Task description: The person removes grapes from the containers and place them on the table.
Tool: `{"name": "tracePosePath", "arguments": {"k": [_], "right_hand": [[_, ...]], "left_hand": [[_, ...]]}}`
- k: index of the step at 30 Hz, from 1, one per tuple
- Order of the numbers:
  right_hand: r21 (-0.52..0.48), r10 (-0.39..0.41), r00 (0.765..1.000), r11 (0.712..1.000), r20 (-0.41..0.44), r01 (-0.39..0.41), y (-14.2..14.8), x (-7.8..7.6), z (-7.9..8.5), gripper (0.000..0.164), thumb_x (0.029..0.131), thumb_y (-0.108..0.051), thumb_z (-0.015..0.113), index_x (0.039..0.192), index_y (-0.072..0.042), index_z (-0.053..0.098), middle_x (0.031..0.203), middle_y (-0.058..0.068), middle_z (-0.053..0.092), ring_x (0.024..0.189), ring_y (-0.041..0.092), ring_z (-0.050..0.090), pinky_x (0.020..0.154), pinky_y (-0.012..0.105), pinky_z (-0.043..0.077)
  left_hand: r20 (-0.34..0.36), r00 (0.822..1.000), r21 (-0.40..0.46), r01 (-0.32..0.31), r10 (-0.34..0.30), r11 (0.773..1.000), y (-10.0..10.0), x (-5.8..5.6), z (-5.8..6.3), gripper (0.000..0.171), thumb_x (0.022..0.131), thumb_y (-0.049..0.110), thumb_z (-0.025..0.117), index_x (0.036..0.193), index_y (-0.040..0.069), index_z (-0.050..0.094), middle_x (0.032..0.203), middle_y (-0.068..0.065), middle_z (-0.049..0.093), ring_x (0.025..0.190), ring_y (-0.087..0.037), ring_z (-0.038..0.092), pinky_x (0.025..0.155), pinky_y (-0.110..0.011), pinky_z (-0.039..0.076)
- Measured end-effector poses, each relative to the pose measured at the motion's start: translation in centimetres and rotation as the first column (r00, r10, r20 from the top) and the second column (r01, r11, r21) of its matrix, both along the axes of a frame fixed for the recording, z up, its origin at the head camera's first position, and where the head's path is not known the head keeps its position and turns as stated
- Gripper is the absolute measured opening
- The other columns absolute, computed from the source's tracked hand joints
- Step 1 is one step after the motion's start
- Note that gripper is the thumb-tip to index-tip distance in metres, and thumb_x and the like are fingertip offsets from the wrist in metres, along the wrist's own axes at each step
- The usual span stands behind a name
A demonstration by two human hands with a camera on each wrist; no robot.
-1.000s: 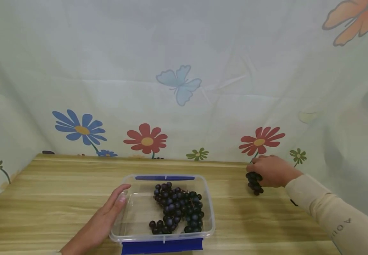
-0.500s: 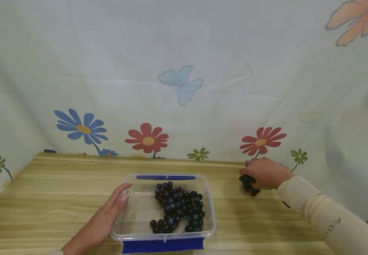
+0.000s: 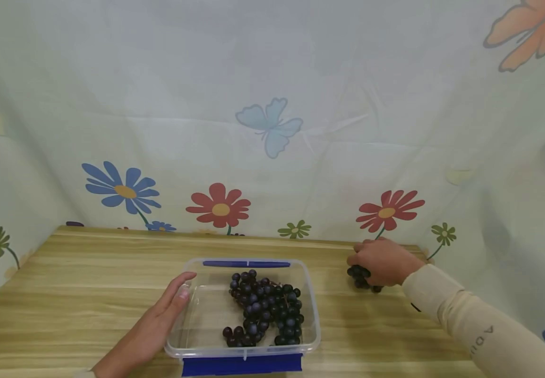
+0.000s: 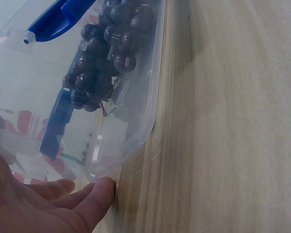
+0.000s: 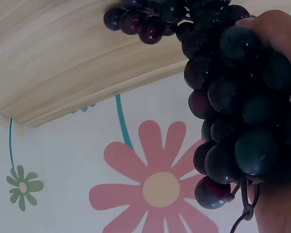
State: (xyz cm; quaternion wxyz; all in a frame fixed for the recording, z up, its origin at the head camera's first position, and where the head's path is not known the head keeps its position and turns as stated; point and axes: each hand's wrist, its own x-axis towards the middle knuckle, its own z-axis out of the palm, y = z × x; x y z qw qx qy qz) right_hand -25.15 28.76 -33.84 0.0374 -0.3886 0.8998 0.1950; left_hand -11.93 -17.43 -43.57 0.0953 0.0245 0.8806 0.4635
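My right hand (image 3: 387,260) grips a bunch of dark grapes (image 3: 359,274) low over the wooden table, to the right of a clear plastic container. In the right wrist view, the grape bunch (image 5: 233,111) fills the grasp, and a loose stem sticks out at its bottom. The clear container (image 3: 316,315) has blue clips and no lid on it. Several dark grapes on stems (image 3: 258,310) lie inside, mostly in its middle and right. My left hand (image 3: 156,320) rests against the container's left side; its fingers (image 4: 99,199) lie fairly straight along the wall in the left wrist view.
The wooden table (image 3: 88,294) meets a white curtain (image 3: 272,63) printed with flowers and butterflies along its back edge. Curtain also hangs on both sides. A small dark object (image 3: 415,307) shows beside the right sleeve.
My right hand has moved left and slightly nearer along the table with the grape bunch. The left hand and the container stay in place.
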Motion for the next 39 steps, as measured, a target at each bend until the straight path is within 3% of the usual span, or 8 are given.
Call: {"name": "tracePosePath", "arguments": {"k": [13,21,30,39], "right_hand": [[-0.004,0.018,1.000,1.000,0.017,-0.018,-1.4,0.1,-0.9,0.028,0.082,-0.019,0.089,0.104,-0.023,0.072,0.089,-0.005,0.064,0.085,0.016,0.059,0.082,0.042,0.059],[0.040,-0.035,0.999,0.999,0.028,0.034,-2.7,0.1,-1.7,0.029,0.082,-0.026,0.090,0.105,-0.026,0.072,0.091,-0.006,0.066,0.086,0.017,0.060,0.086,0.041,0.061],[0.005,0.016,1.000,1.000,0.014,-0.016,-3.9,0.1,-2.2,0.031,0.086,-0.019,0.085,0.115,-0.023,0.074,0.098,-0.005,0.073,0.094,0.019,0.066,0.099,0.047,0.058],[0.005,0.008,0.999,1.000,0.032,-0.008,-5.4,-0.4,-2.6,0.036,0.087,-0.029,0.085,0.120,-0.024,0.072,0.106,-0.003,0.075,0.099,0.019,0.068,0.100,0.047,0.058]], "left_hand": [[0.017,1.000,0.005,-0.007,0.007,1.000,0.1,0.0,0.1,0.054,0.111,0.061,0.020,0.161,0.042,0.022,0.172,-0.022,0.023,0.151,-0.056,0.032,0.107,-0.081,0.036],[0.032,0.999,0.007,-0.009,0.009,1.000,0.1,0.0,0.1,0.055,0.110,0.063,0.019,0.161,0.042,0.021,0.173,-0.021,0.022,0.152,-0.055,0.031,0.109,-0.080,0.035],[0.032,0.999,0.021,-0.021,0.020,1.000,0.1,0.0,0.1,0.056,0.110,0.063,0.021,0.161,0.040,0.025,0.171,-0.022,0.026,0.152,-0.054,0.033,0.109,-0.079,0.036],[0.033,0.999,0.031,-0.024,0.023,0.999,0.1,0.0,0.0,0.055,0.110,0.062,0.022,0.160,0.040,0.026,0.171,-0.021,0.028,0.152,-0.054,0.034,0.109,-0.079,0.037]]}}
